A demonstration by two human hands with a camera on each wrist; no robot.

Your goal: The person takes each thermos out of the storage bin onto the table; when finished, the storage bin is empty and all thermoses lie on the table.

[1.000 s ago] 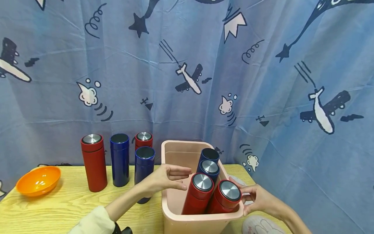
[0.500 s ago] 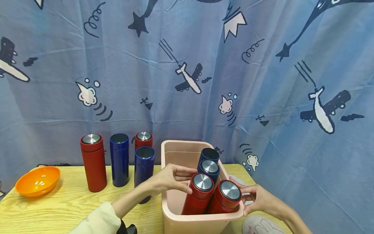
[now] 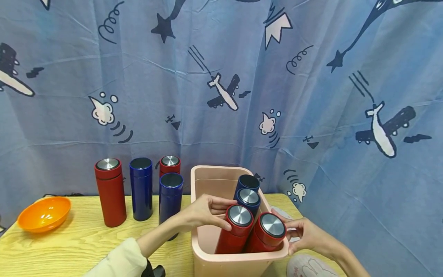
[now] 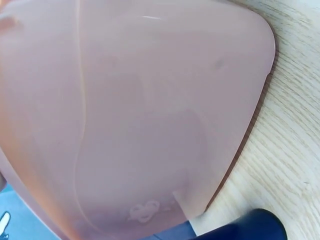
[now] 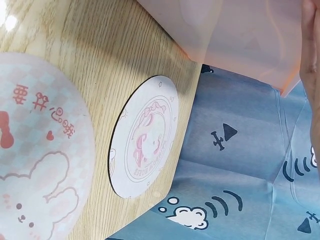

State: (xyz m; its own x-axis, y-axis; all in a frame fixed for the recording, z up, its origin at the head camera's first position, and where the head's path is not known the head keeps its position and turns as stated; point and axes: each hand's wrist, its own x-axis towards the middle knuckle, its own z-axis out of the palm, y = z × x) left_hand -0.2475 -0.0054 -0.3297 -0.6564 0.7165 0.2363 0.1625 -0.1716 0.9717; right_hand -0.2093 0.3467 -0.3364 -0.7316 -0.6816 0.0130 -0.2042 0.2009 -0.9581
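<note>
My left hand (image 3: 202, 212) reaches over the left rim of a pink plastic bin (image 3: 238, 258). Its thumb lies along the near side of a red thermos (image 3: 231, 241) with a silver-topped lid, and its fingers go behind that lid. At the bin's right rim my right hand (image 3: 309, 236) grips the corner, thumb in front. A second red thermos (image 3: 264, 238) stands inside by that corner. Two blue thermoses, one silver-lidded (image 3: 248, 197) and one dark-lidded (image 3: 248, 182), stand behind. The left wrist view is filled by the bin's outer wall (image 4: 140, 110).
Left of the bin stand a tall red thermos (image 3: 111, 196), a blue thermos (image 3: 141, 192), another blue one (image 3: 171, 192) and a red one (image 3: 170, 164) partly hidden. An orange bowl (image 3: 45, 215) sits far left. Round mats (image 5: 145, 137) lie right of the bin.
My left hand has moved right, from beside the nearest-left red thermos in the bin onto it, thumb and fingers now around its top. My right hand has stayed at the rim.
</note>
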